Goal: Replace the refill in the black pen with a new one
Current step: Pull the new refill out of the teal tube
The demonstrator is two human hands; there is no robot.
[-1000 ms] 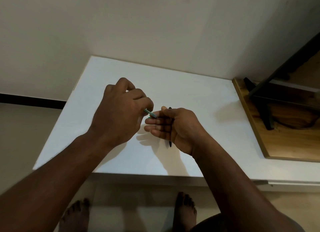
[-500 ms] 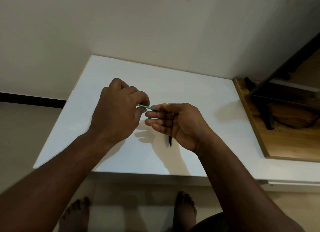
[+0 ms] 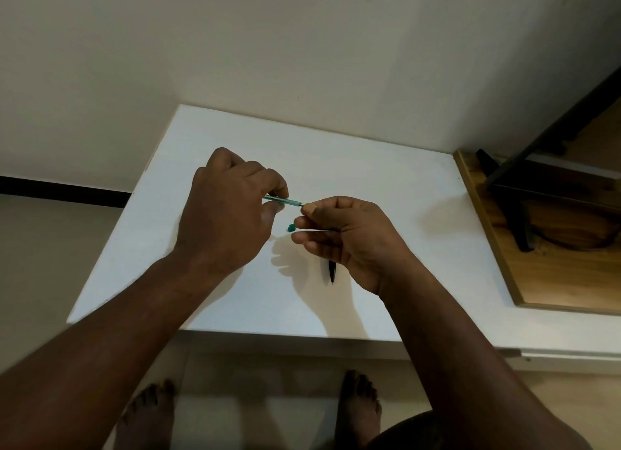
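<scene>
The thin green tube (image 3: 285,201) is pinched crosswise between the left hand (image 3: 232,214) and right hand (image 3: 349,234), one end each; the black pen (image 3: 332,270) is gripped below the right fingers.

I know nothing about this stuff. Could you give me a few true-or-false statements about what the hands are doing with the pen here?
1. The left hand and right hand both pinch the thin green tube. True.
2. The black pen lies untouched on the table. False: the right hand grips it, and its tip pokes out below the fingers.
3. The table under the hands is white. True.
4. The person wears shoes. False: the feet are bare.
</scene>
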